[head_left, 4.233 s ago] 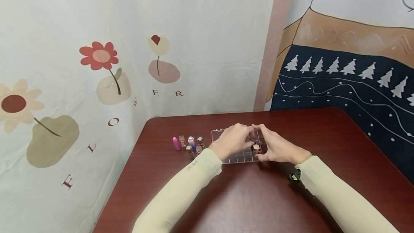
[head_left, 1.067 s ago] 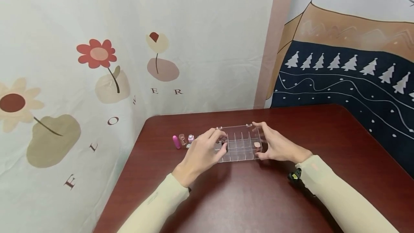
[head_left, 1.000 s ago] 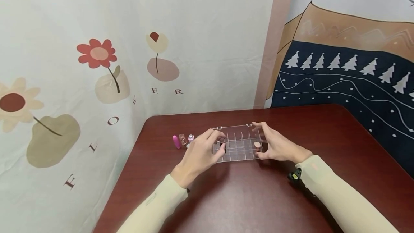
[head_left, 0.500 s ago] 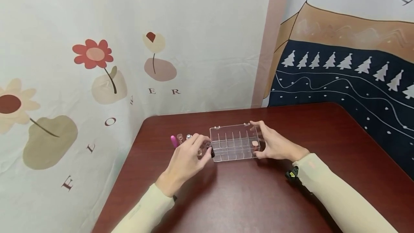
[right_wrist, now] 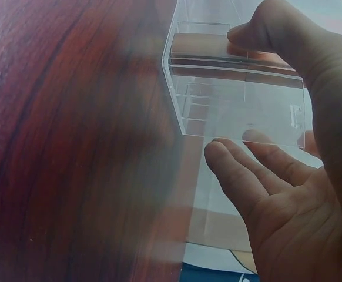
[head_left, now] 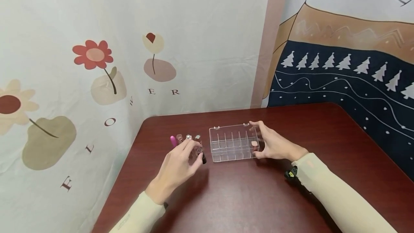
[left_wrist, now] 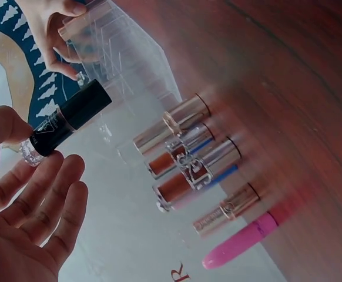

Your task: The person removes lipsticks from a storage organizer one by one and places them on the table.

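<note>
My left hand (head_left: 176,166) pinches a black lipstick tube (left_wrist: 71,114) with a clear, faceted end between thumb and fingertips. It is held tilted above the table, left of a clear compartment box (head_left: 226,155). At that box's right end, my right hand (head_left: 276,146) grips the side, thumb at the front and fingers toward the back. One lipstick with a pale peach top (head_left: 254,143) stands in the rightmost part of the box. The right wrist view shows the thumb (right_wrist: 250,35) against the clear wall, partly covering that tube.
Several lipsticks stand left of the box, partly behind my left hand: a magenta tube (left_wrist: 241,241), a slim rose-gold one (left_wrist: 227,210), and silver-capped ones (left_wrist: 197,170). A pale gold tube (left_wrist: 174,122) is nearest the box. Printed cloth (head_left: 207,46) hangs behind the brown table (head_left: 245,197).
My left hand went from the box's right part leftward, carrying the black lipstick tube past the box's left end and lower toward the standing lipsticks. The right hand kept its grip on the box.
</note>
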The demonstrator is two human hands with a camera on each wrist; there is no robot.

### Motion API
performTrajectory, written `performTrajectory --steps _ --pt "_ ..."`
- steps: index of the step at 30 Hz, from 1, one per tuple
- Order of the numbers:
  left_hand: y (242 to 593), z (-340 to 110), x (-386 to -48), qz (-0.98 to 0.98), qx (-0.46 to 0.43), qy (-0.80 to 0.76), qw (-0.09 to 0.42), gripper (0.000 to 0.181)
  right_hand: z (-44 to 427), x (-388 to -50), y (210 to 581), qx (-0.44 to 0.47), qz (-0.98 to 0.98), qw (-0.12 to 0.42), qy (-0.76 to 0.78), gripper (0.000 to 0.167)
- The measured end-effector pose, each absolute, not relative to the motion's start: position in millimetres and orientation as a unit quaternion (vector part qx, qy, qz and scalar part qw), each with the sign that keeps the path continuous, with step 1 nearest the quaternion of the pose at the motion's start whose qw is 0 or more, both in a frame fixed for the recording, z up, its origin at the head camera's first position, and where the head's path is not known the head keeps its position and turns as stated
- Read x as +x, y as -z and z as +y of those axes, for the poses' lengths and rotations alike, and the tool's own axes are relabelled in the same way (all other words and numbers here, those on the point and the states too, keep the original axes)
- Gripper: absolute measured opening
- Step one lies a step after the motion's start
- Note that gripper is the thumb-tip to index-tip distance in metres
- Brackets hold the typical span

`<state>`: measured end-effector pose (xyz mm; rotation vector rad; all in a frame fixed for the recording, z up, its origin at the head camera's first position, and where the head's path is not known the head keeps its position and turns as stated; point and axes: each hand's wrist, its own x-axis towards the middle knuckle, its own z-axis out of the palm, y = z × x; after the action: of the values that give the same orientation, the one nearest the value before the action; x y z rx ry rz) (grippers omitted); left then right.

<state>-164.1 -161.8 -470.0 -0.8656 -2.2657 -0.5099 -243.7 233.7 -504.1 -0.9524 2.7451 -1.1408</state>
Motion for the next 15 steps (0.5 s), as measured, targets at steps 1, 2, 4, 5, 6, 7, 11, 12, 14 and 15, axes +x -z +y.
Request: performTrajectory --steps 1,2,4,5,6,7,11,12,14,15 --pt "470.8 -163.3 -163.5 -0.866 -0.329 0.190 0.325 0.021 233.9 -243.6 504.3 -0.305 0.880 0.010 0.364 0.115" --pt "471.8 -164.8 -162.7 -0.867 -0.328 0.187 0.326 0.021 234.1 -243.6 504.6 -0.304 0.881 0.010 0.363 0.115" --pt "473.8 -167.9 -161.3 -0.868 -0.326 0.184 0.327 0.022 234.3 -243.8 504.9 -0.304 0.880 0.010 0.365 0.115" --pt "474.7 -169.7 -160.5 -0.868 -0.324 0.183 0.328 0.023 234.3 -244.0 504.9 -0.303 0.880 0.011 0.365 0.115" --pt "475.6 -171.5 -159.7 -0.869 -0.322 0.182 0.329 0.024 234.3 -244.1 504.9 -0.304 0.880 0.010 0.364 0.115" --pt "476.4 -173.2 -159.0 -0.869 -0.321 0.181 0.330 0.025 234.2 -244.2 504.8 -0.304 0.880 0.011 0.365 0.116" --pt "478.3 -179.2 -157.1 -0.873 -0.311 0.182 0.329 0.026 234.8 -244.1 504.5 -0.303 0.879 0.013 0.368 0.116" --pt "478.6 -180.5 -157.0 -0.874 -0.309 0.181 0.329 0.026 235.1 -244.1 504.6 -0.302 0.879 0.014 0.368 0.116" --pt "479.0 -184.2 -156.5 -0.876 -0.304 0.177 0.329 0.026 234.3 -244.2 504.7 -0.302 0.879 0.014 0.369 0.116" --pt "479.1 -186.1 -156.5 -0.877 -0.303 0.174 0.329 0.027 234.0 -244.3 504.7 -0.302 0.879 0.014 0.370 0.116"
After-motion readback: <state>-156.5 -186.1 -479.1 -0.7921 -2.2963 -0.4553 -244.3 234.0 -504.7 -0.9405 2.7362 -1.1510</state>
